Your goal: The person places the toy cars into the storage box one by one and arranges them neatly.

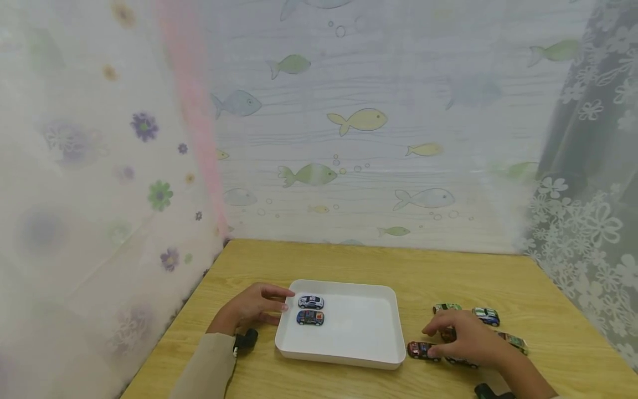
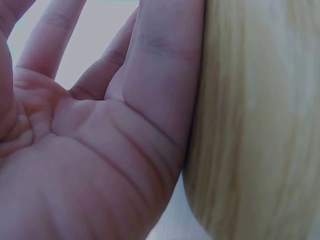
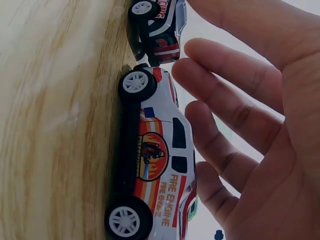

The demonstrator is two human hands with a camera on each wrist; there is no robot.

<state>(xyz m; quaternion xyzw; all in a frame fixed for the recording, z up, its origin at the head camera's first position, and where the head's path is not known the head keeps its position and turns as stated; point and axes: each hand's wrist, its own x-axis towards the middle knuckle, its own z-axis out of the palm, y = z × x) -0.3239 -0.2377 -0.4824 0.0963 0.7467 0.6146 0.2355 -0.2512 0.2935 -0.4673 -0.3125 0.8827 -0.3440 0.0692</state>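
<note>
My left hand (image 1: 260, 305) is at the left rim of a white tray (image 1: 349, 363), its fingers extended along the edge. Inside the tray, a white toy car (image 1: 311, 301) stands just behind a dark blue and orange toy car (image 1: 310, 317). My right hand (image 1: 466, 337) hovers among several toy cars right of the tray, fingers loosely bent and apart. Its thumb overlaps the end of a red and blue toy car (image 1: 420, 350). In the right wrist view, a white fire-engine toy car (image 3: 175, 130) and a dark racing car (image 3: 162, 32) stand close to the fingertips.
Behind the right hand are a green toy car (image 1: 445, 307) and a white, green and blue one (image 1: 485, 316). Another toy car (image 1: 514, 342) lies right of the hand. Patterned curtains (image 1: 369, 166) enclose the wooden table (image 1: 423, 266) at the back and sides.
</note>
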